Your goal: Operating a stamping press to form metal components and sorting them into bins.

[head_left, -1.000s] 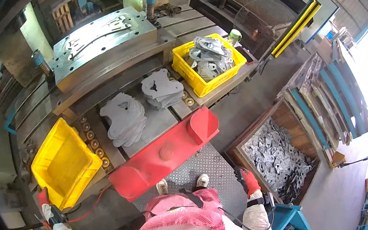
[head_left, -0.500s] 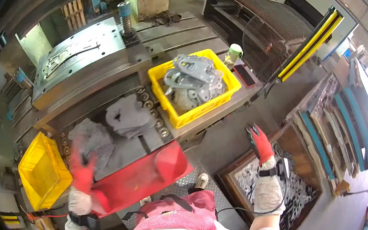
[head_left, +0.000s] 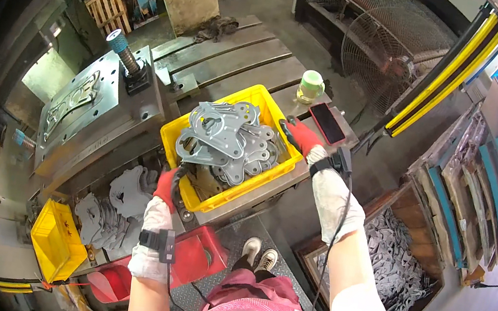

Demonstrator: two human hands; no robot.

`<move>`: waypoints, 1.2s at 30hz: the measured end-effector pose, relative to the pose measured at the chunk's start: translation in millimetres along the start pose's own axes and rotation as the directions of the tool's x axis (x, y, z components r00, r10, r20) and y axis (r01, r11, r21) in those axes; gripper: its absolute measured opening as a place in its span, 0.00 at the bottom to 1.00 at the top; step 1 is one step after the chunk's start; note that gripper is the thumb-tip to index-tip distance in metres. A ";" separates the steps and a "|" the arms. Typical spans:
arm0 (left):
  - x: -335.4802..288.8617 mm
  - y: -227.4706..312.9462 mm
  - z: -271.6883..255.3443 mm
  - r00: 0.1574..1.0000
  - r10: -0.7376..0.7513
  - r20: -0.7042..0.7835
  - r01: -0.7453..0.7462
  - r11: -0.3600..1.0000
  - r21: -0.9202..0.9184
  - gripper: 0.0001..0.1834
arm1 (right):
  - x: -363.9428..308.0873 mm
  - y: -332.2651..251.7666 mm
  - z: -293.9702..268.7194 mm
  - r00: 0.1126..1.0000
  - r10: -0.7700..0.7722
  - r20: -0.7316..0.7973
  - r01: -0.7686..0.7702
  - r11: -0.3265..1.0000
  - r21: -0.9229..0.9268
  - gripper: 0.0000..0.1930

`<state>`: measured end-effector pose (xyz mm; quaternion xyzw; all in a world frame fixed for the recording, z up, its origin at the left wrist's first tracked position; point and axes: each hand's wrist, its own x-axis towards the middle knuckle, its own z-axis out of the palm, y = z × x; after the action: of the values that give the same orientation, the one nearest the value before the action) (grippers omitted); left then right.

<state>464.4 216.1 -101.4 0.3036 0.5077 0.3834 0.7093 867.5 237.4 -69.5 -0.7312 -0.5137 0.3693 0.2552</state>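
Note:
A yellow plastic crate (head_left: 203, 204) stands on the press bed, heaped with flat grey stamped metal parts (head_left: 226, 136). My left hand (head_left: 168, 187), in a red glove with dark fingers, closes on the crate's near left rim; its fingertips are partly hidden by the wall. On the opposite side my right hand (head_left: 302, 136), gloved the same way, has its fingers hooked over the right rim. Both forearms reach forward with straps at the wrists. Stacks of similar grey metal plates (head_left: 103, 220) lie to the left of my left hand.
A phone (head_left: 328, 123) and a lidded cup (head_left: 310, 87) sit just beyond my right hand. A steel die (head_left: 98, 107) with a spring post stands left. A smaller yellow bin (head_left: 57, 243) is near left, a scrap-filled box (head_left: 397, 261) right, a red tray (head_left: 201, 258) below.
My left hand has moved from the stacked plates to the crate's left rim. My right hand has come from above the scrap box to the right rim. The view has shifted.

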 end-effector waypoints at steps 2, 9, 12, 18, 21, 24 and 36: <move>-2.7 8.6 28.5 0.994 0.009 0.106 -0.006 1.000 -0.025 0.12 | 31.7 32.6 -8.6 0.983 -0.143 -0.117 0.148 0.989 0.030 0.35; 3.4 10.2 -24.0 0.974 -0.131 0.187 0.150 0.985 -0.090 0.11 | 44.9 9.3 4.3 1.000 0.025 0.015 -0.026 0.999 0.026 0.21; 9.3 3.7 -1.9 0.963 -0.157 0.219 0.192 0.970 -0.147 0.16 | 23.1 17.3 -4.2 0.957 -0.284 0.055 0.288 0.911 -0.297 0.25; -4.5 15.4 -45.1 0.956 0.033 0.291 -0.089 0.979 0.181 0.18 | -76.4 20.9 37.0 0.975 0.148 -0.165 -0.091 0.946 0.311 0.17; -26.5 22.3 -4.7 0.920 0.049 0.388 -0.179 0.935 0.306 0.21 | -164.7 39.1 37.5 0.900 0.343 -0.270 -0.202 0.876 0.439 0.28; -43.6 15.9 28.2 0.850 0.036 0.525 -0.274 0.882 0.383 0.25 | -239.6 48.2 29.6 0.807 0.551 -0.215 -0.375 0.758 0.534 0.37; -132.4 -103.5 254.4 0.648 -0.407 0.643 0.024 0.855 0.517 0.30 | -489.6 202.6 78.6 0.406 0.833 -0.377 -0.155 0.469 0.870 0.31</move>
<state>706.0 38.7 -45.4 0.5266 0.2894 0.0053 0.7993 820.8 -292.5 -132.9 -0.7717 0.1183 0.2453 0.5748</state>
